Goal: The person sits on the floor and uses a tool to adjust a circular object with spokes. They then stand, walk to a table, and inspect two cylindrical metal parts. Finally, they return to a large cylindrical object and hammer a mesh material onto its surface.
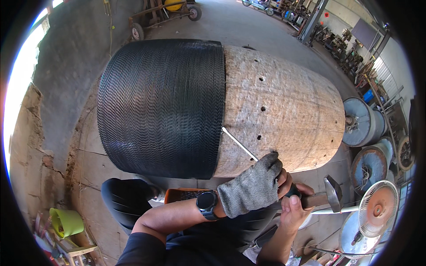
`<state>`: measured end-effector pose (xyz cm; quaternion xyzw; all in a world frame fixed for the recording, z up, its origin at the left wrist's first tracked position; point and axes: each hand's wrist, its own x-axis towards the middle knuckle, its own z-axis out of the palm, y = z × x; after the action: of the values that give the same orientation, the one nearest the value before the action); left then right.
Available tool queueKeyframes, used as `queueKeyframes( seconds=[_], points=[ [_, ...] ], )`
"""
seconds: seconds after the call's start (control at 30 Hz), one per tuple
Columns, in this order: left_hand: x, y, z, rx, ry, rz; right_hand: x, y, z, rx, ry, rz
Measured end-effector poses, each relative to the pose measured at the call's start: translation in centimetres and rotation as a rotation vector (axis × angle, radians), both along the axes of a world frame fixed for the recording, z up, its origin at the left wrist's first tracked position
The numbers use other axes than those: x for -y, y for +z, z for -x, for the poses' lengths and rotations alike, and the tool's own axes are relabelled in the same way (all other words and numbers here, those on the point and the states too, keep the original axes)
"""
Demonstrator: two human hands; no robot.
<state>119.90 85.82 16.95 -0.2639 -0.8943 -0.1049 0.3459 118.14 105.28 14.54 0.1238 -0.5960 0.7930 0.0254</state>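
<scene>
A large wooden roller [284, 97] lies across in front of me, its left part wrapped in a black, finely toothed winding [164, 106]. My left hand [253, 186], in a grey glove with some fingers bare, is closed round a screwdriver [240, 144]. The pale shaft slants up and left, its tip at the winding's right edge. The screwdriver's dark handle end shows beside my right hand. Bare and closed, my right hand [293, 215] grips a hammer [333, 194] by its wooden handle. The hammer head points right, apart from the screwdriver.
Small dark holes dot the bare wood. Under my left forearm stands an orange container [177, 195] of small dark pieces. A fan [377, 208] and several metal drums [358, 122] are at right. A green bin [66, 222] sits lower left; a wheeled cart [164, 15] stands beyond the roller.
</scene>
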Motion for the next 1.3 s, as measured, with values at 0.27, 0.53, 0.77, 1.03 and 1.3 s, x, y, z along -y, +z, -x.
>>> queueKeyframes(
  seconds=[0.27,0.53,0.77,1.03,1.3],
  points=[
    [-0.6,3.3,0.4,0.019,-0.003,-0.078,1.3,2.1,1.5,-0.264,0.139,-0.005],
    [0.1,4.7,2.8,-0.012,0.007,-0.212,1.6,9.1,-0.7,-0.363,-0.015,0.043],
    [0.8,5.5,2.7,-0.177,0.014,-0.353,-0.4,5.3,-1.2,-0.223,-0.148,-0.324],
    [1.5,6.0,2.9,-0.194,-0.005,-0.394,-0.9,7.0,-2.0,-0.431,-0.189,-0.584],
    [2.0,6.1,3.3,-0.258,-0.059,-0.498,-2.2,6.7,-3.1,-0.296,-0.304,-0.547]
  ],
)
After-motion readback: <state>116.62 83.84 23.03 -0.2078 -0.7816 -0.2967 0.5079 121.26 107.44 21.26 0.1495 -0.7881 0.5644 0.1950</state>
